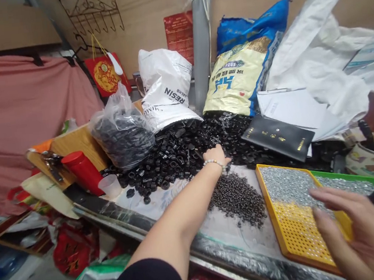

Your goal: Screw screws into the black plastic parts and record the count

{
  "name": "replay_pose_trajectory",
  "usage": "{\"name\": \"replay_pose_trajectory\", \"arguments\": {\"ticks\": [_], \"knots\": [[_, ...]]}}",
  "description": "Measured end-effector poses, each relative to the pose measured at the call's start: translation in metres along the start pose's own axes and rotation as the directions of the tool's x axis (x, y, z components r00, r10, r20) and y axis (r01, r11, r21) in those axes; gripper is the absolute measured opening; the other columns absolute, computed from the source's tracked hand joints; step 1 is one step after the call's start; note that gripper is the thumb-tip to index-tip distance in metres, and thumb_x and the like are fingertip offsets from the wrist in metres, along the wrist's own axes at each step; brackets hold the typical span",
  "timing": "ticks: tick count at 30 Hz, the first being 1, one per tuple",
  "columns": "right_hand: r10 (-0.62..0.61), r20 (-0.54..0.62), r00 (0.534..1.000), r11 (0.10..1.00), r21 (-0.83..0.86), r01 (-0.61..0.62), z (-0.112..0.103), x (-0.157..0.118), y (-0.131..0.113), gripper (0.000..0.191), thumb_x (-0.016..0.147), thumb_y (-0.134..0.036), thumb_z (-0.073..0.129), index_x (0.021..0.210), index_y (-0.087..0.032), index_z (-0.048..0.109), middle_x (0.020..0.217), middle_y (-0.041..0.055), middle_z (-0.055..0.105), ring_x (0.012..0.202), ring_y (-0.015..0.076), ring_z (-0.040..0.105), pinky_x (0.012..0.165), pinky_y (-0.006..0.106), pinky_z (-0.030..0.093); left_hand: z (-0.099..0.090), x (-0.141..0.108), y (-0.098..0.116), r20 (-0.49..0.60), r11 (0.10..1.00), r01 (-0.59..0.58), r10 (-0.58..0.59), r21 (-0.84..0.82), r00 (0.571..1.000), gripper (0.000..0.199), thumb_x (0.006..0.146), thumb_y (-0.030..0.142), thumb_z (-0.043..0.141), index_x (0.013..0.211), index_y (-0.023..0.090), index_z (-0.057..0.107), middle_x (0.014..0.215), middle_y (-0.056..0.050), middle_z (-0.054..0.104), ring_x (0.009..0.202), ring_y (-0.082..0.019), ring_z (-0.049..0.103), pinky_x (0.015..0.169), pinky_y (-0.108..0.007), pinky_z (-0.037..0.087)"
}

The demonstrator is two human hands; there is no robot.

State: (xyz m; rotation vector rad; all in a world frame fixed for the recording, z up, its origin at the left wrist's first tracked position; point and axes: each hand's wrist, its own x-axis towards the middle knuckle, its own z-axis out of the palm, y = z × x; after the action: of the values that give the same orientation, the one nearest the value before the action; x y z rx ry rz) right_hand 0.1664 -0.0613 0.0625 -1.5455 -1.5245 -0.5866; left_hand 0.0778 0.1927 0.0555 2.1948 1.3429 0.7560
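My left hand, with a beaded bracelet on its wrist, reaches to the near edge of a heap of black plastic parts. Its fingers curl down among them, and whatever they grip is hidden. Just below it lies a pile of small dark metal-looking pieces. At the right, my right hand is slightly blurred over a yellow perforated tray. Thumb and fingers are apart there, with nothing visible between them. Small silvery pieces fill the far part of that tray.
Behind the heap stand a white resin sack and a blue-and-yellow sack. A clear bag of black parts, red canister and small plastic cup stand left. A black folder and green tray lie right.
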Motion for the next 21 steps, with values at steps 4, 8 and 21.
{"name": "replay_pose_trajectory", "arguments": {"ticks": [4, 8, 21], "knots": [[-0.063, 0.051, 0.997, 0.998, 0.032, 0.061, 0.021, 0.002, 0.003, 0.02, 0.086, -0.03, 0.041, 0.1, -0.019, 0.051, 0.098, 0.0068, 0.055, 0.092, 0.0158, 0.054, 0.082, 0.029, 0.042, 0.007, 0.01, -0.003, -0.031, 0.97, 0.092, -0.102, -0.227, 0.994, 0.035, 0.074, 0.013, 0.058, 0.109, 0.01, 0.051, 0.092, -0.007, 0.059, 0.093, -0.021, 0.055, 0.087, -0.043, 0.041], [-0.008, 0.134, 0.991, 0.999, 0.047, 0.002, 0.034, 0.001, 0.023, 0.018, 0.086, -0.032, 0.041, 0.093, -0.021, 0.053, 0.094, 0.0047, 0.057, 0.086, 0.0151, 0.056, 0.074, 0.027, 0.046, -0.018, -0.009, -0.019, -0.016, 0.856, 0.096, -0.121, -0.508, 0.993, 0.04, 0.072, 0.011, 0.058, 0.111, 0.008, 0.05, 0.072, -0.002, 0.057, 0.075, -0.013, 0.055, 0.079, -0.029, 0.042], [0.147, 0.654, 0.742, 0.989, -0.104, -0.104, 0.182, 0.086, -0.022, 0.019, 0.083, -0.02, 0.045, 0.088, -0.014, 0.063, 0.091, 0.0094, 0.059, 0.084, 0.0185, 0.056, 0.074, 0.029, 0.042, -0.069, -0.198, -0.096, -0.01, 0.897, 0.149, -0.168, -0.416, 0.986, 0.042, 0.075, 0.02, 0.048, 0.116, 0.023, 0.055, 0.085, -0.004, 0.055, 0.083, -0.018, 0.052, 0.082, -0.034, 0.039]]}}
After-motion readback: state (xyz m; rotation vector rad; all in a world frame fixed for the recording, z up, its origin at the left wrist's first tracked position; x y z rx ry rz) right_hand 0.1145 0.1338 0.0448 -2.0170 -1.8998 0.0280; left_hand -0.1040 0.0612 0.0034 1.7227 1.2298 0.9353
